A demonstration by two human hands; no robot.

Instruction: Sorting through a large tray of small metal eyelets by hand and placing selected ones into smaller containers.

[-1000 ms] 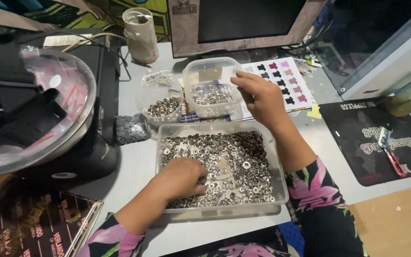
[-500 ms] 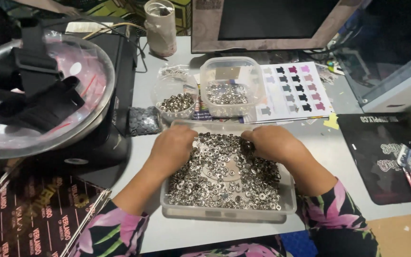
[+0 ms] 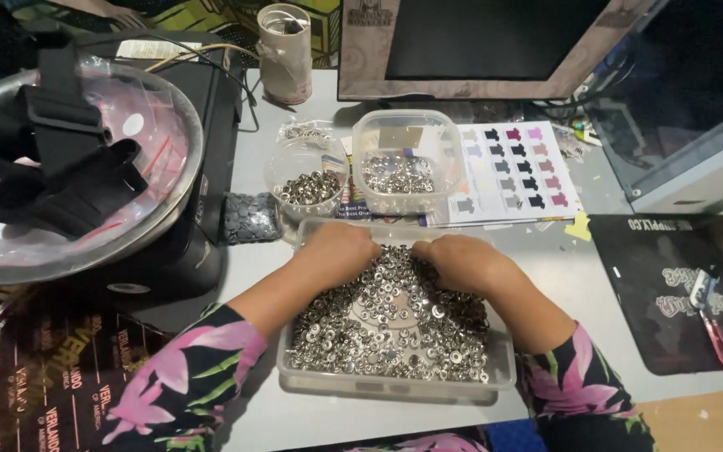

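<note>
Snap fasteners, small silver metal rings, fill the clear plastic tray right in front of you on the grey bench, and both of your hands are buried in the far end of the heap. Your left hand is curled knuckles-up with fingertips down among the pieces; your right hand lies the same way just beside it. Whether either grip has closed on a piece, you cannot tell from here, since the fingertips are hidden. Rake lightly with the fingertips instead of scooping, so nothing spills over the low wall. Beyond the tray stand a round tub and a square tub, each holding more fasteners; keep your sleeves clear of both.
</note>
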